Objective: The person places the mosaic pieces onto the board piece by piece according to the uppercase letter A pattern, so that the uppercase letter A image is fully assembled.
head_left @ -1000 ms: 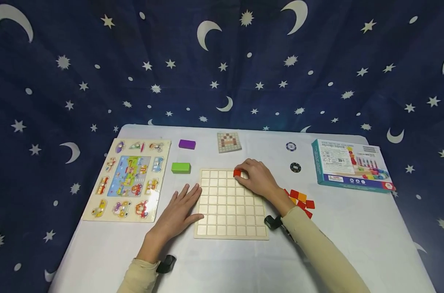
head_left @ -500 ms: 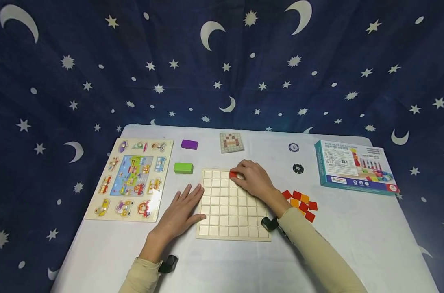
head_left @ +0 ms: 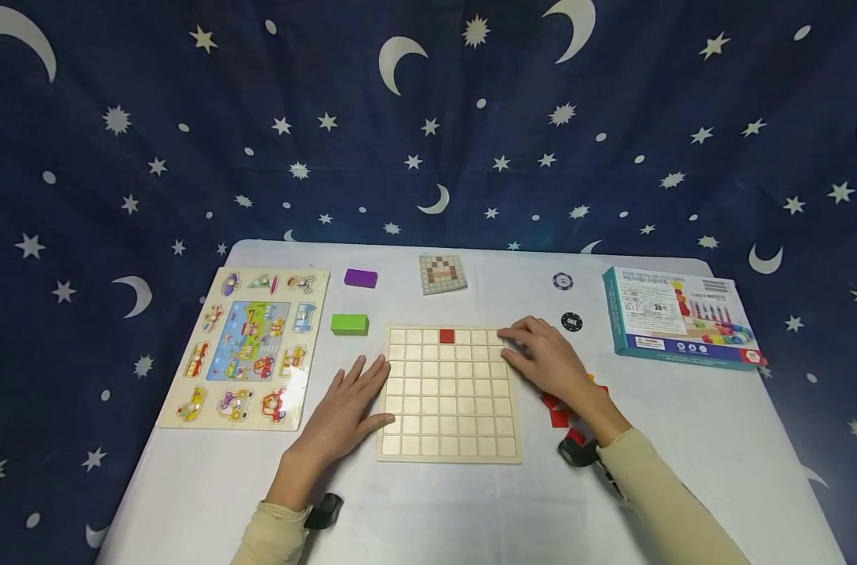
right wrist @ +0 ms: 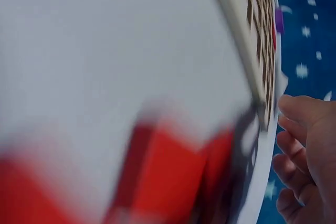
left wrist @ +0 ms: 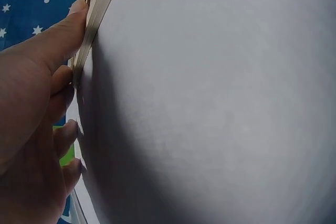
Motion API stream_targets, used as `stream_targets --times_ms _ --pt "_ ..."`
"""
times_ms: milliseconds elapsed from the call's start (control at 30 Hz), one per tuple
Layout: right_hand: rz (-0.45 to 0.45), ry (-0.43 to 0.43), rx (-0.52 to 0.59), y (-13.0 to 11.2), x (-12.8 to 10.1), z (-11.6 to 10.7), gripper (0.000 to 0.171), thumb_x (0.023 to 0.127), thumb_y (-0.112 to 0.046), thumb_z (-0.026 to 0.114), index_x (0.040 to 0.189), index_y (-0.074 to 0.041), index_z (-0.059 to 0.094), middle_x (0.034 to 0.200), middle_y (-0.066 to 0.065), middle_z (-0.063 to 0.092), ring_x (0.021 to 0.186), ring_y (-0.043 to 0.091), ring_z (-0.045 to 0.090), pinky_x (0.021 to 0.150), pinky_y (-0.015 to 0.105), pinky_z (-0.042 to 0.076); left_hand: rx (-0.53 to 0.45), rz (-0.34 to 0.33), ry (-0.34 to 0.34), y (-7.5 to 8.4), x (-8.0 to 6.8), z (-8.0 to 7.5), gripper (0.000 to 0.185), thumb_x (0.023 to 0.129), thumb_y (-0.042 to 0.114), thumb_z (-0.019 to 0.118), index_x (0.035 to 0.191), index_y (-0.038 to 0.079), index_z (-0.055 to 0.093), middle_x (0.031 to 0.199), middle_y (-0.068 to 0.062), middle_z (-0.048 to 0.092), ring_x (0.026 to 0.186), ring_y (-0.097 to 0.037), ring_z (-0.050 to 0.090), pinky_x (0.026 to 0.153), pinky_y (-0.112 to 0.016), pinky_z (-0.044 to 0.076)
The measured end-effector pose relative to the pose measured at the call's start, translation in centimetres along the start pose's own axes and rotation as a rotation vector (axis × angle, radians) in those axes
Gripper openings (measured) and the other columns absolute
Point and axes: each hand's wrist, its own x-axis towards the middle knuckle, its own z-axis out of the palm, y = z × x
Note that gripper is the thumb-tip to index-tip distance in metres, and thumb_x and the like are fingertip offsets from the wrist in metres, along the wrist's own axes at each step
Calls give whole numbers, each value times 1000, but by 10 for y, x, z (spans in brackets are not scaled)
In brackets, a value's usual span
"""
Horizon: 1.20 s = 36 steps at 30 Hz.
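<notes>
A wooden grid board (head_left: 448, 424) lies on the white table. One red square tile (head_left: 446, 337) sits in a cell of its top row. My left hand (head_left: 344, 408) rests flat against the board's left edge (left wrist: 97, 11), fingers straight. My right hand (head_left: 545, 359) hovers over the board's top right corner, fingers loosely bent, holding nothing. Red and orange loose tiles (head_left: 559, 412) lie just right of the board, partly hidden under the right hand and wrist; in the right wrist view they are a red blur (right wrist: 157, 177).
A vehicle peg puzzle (head_left: 248, 345) lies at the left. A green block (head_left: 349, 324) and a purple block (head_left: 361, 278) sit above the board, with a small pattern card (head_left: 443, 274). Two poker chips (head_left: 571, 322) and a teal box (head_left: 679, 318) are at the right.
My right hand let go of the red tile in the top row and drew back to the right, over the board's corner. The left hand stayed still.
</notes>
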Motion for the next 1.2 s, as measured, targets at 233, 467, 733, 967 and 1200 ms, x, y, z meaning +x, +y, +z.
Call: stream_targets --times_ms 233,467,733,967,1200 --pt "136 6 -69 37 -42 -25 40 95 -29 82 131 -12 76 120 13 71 105 29 61 93 50 51 -8 17 34 1 -1 -1 84 98 44 73 166 12 38 176 -7 34 166 -41 23 134 -66 21" --pt "120 -32 -83 43 -58 -26 45 91 -34 85 128 -12 78 118 12 72 108 31 65 94 51 53 -5 19 60 1 -3 -1 85 96 43 75 166 11 39 175 -9 35 165 -42 26 132 -68 22" --pt "126 -11 -112 38 -60 -24 44 92 -22 82 134 -10 75 122 15 74 114 34 63 95 53 53 -2 -2 24 3 -1 -1 83 98 44 74 166 12 38 176 -7 33 166 -40 22 133 -67 20" --pt "165 15 -143 34 -57 -27 39 90 -22 84 126 -10 79 115 15 76 105 33 65 87 48 51 3 -1 25 3 -1 -1 83 98 44 73 167 13 38 177 -6 32 166 -39 22 134 -66 20" --pt "129 56 -134 25 -44 -20 32 90 -23 81 119 -11 80 110 12 77 100 30 64 85 44 49 3 -2 22 4 -1 -2 82 99 43 73 166 12 38 176 -7 33 166 -40 22 134 -67 21"
